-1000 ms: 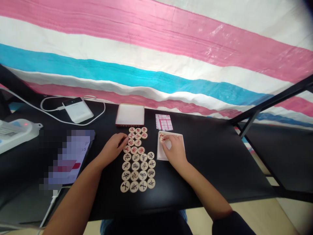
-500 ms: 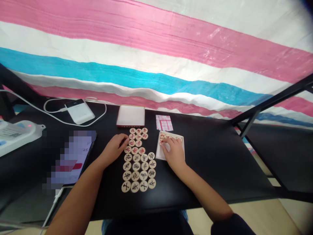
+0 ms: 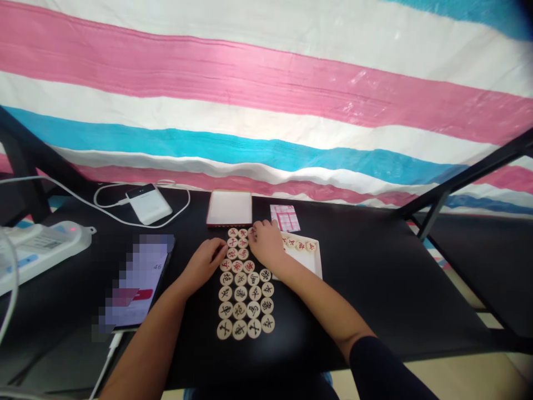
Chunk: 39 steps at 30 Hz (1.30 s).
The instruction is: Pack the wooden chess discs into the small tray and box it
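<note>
Several round wooden chess pieces (image 3: 245, 294) with red or black characters lie in rows on the black table (image 3: 366, 289). My left hand (image 3: 207, 262) rests curled against the left edge of the rows, fingertips touching a piece. My right hand (image 3: 266, 244) reaches over the top right of the rows, fingers bent onto the pieces there; what they hold, if anything, is hidden. A white tray (image 3: 313, 261) just right of it carries a row of red-marked pieces (image 3: 300, 243).
A closed white box (image 3: 229, 208) and a pink-printed paper (image 3: 285, 217) lie behind the pieces. At left are a tablet (image 3: 137, 283), a white power bank (image 3: 149, 203) with cable and a power strip (image 3: 37, 250). Striped sheeting hangs behind; a black frame bar (image 3: 466, 178) stands right.
My right hand left the white tray and moved left to the top right of the rows. Red pieces now show in the tray. The left hand stayed put; the view tilted slightly.
</note>
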Motion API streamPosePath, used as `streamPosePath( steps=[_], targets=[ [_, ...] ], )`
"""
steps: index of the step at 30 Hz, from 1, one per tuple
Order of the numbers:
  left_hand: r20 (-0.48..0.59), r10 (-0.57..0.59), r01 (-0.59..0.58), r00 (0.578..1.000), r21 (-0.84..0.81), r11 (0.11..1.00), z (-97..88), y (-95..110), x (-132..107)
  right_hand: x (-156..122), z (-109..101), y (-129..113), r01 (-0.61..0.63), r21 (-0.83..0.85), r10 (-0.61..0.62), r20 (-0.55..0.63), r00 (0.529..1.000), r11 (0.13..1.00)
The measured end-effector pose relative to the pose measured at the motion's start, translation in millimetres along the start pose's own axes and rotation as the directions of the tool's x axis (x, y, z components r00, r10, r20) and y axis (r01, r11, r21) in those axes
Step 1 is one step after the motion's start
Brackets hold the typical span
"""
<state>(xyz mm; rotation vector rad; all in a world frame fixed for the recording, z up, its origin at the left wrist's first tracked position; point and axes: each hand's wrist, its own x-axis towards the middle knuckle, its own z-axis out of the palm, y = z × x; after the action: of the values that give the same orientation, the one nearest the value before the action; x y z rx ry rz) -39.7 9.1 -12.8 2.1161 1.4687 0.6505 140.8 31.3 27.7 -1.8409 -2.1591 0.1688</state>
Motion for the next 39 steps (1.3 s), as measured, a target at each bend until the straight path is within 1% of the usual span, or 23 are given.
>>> streamPosePath(
  steps=[3, 7, 9, 11, 13, 16, 19, 21, 23, 25, 28, 30, 35, 38, 39],
  targets=[
    [0.002, 0.005, -0.005, 1.000, 0.001, 1.000, -0.5, 0, 1, 5, 4, 0, -0.037, -0.017, 0.037, 0.022, 0.999, 0.999],
    [0.016, 0.001, -0.001, 1.000, 0.003, 1.000, -0.4, 0, 1, 4, 6, 5, 0.000, -0.015, 0.001, 0.021, 1.000, 1.000],
    [0.022, -0.003, 0.003, 1.000, 0.006, 1.000, -0.2, 0, 1, 2, 6, 6, 0.011, 0.003, -0.011, -0.002, 1.000, 1.000],
    [0.026, -0.008, 0.007, 1.000, 0.011, 1.000, 0.0, 0, 1, 0, 5, 8, 0.001, 0.056, 0.001, -0.045, 0.999, 0.998],
    [0.032, -0.010, 0.010, 0.999, 0.013, 1.000, -0.1, 0, 1, -5, -2, 11, -0.006, 0.133, 0.018, -0.093, 0.995, 0.991],
    [0.032, -0.020, 0.019, 0.999, 0.016, 1.000, -0.2, 0, 2, -17, -20, 23, 0.001, 0.231, 0.035, -0.151, 0.988, 0.973],
    [0.034, -0.031, 0.030, 0.999, 0.020, 0.999, 0.1, -1, 2, -37, -38, 44, -0.021, 0.274, 0.082, -0.213, 0.974, 0.962],
    [0.036, -0.029, 0.028, 0.999, 0.022, 0.999, 0.7, -1, 2, -51, -42, 60, -0.054, 0.267, 0.121, -0.237, 0.964, 0.962],
    [0.038, -0.025, 0.024, 0.999, 0.026, 0.999, 1.2, 0, 2, -64, -38, 74, -0.081, 0.245, 0.139, -0.230, 0.963, 0.966],
    [0.037, -0.030, 0.029, 0.999, 0.033, 0.999, 1.4, 0, 2, -72, -29, 83, -0.091, 0.222, 0.138, -0.206, 0.969, 0.971],
    [0.031, -0.045, 0.044, 0.998, 0.046, 0.998, 1.2, 1, 2, -77, -14, 87, -0.096, 0.203, 0.129, -0.158, 0.979, 0.975],
    [0.032, -0.043, 0.042, 0.999, 0.049, 0.998, 0.9, 1, 2, -76, -8, 86, -0.107, 0.210, 0.140, -0.148, 0.979, 0.972],
    [0.029, -0.027, 0.025, 0.999, 0.055, 0.998, 1.0, -1, 1, -75, -9, 84, -0.108, 0.270, 0.159, -0.174, 0.972, 0.957],
    [0.025, -0.023, 0.022, 0.999, 0.050, 0.998, 1.6, -3, 1, -80, -14, 79, -0.076, 0.287, 0.138, -0.201, 0.970, 0.955],
    [0.027, -0.021, 0.020, 0.999, 0.049, 0.999, 1.8, -3, 1, -82, -16, 76, -0.059, 0.297, 0.121, -0.195, 0.973, 0.953]
  ],
)
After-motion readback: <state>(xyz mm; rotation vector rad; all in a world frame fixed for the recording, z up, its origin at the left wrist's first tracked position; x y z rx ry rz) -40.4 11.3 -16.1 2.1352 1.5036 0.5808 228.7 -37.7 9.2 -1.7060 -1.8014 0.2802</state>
